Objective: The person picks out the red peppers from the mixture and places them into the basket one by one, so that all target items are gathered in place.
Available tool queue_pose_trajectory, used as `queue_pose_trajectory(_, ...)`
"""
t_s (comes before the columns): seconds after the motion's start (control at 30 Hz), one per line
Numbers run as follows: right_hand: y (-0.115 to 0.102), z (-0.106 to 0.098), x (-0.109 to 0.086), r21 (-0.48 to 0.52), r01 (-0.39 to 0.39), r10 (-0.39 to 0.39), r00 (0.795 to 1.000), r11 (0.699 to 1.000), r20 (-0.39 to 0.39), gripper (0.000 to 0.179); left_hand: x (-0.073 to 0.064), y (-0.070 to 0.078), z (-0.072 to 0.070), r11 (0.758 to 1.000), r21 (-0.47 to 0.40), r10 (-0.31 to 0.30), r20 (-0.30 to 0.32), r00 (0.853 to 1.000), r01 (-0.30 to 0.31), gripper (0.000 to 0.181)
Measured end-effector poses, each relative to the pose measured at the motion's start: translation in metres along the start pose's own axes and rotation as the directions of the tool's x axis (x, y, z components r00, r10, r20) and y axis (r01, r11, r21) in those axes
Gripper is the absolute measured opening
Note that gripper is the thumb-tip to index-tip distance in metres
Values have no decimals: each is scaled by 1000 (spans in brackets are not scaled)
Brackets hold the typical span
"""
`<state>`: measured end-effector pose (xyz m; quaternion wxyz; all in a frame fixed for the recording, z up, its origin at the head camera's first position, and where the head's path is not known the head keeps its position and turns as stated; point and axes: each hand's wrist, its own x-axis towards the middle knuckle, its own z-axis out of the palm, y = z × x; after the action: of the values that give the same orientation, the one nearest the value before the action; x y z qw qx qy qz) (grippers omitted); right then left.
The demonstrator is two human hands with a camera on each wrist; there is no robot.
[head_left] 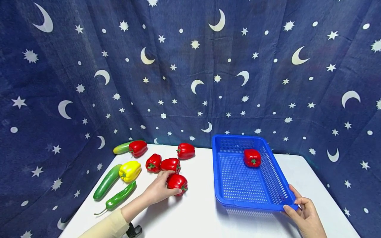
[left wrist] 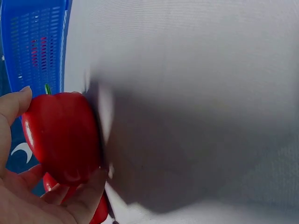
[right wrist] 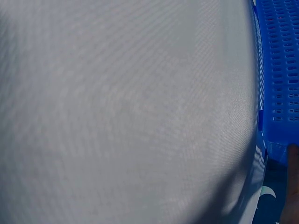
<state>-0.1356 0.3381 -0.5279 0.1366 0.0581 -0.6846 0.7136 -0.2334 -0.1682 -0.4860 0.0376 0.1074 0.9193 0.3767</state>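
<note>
My left hand [head_left: 161,189] grips a red bell pepper [head_left: 178,183] at the middle of the white table. In the left wrist view, thumb and fingers curl round that pepper [left wrist: 65,135], its green stem pointing away from the palm. Right behind it lies another red bell pepper [head_left: 171,164], with one more red bell pepper [head_left: 153,163] beside that. My right hand [head_left: 306,215] holds the near right corner of a blue perforated basket [head_left: 218,185], thumb on the rim. One red bell pepper [head_left: 252,158] sits inside the basket. The right wrist view shows only a finger [right wrist: 292,182] at the basket's edge.
Left on the table [head_left: 196,211] are a yellow bell pepper [head_left: 130,171], a cucumber [head_left: 107,181] and a long green chili pepper [head_left: 121,195]. Farther back lie red bell peppers [head_left: 138,148] [head_left: 186,151] and a yellow-green cucumber [head_left: 121,148]. A star-patterned curtain [head_left: 184,66] hangs behind.
</note>
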Motion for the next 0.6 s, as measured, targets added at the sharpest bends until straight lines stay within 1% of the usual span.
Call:
queue_pose_trajectory(0.1,1,0,0,4,-1,1,1000,1000,-2,30,0,0,1,1000,-18,-6,26,1000,7,82)
queue_pose_trajectory(0.27,1,0,0,14,-10,10,1000,1000,-6,30,-2,0,-1,997,-71,-3,95,995,9,82)
queue_pose_trajectory(0.47,0,0,0,13,1,-1,1000,1000,1,30,-4,1,-2,995,-101,20,187,982,-1,81)
queue_pose_trajectory(0.6,0,1,0,-4,-9,9,1000,1000,-5,30,-3,0,-1,994,-103,47,251,967,-21,80)
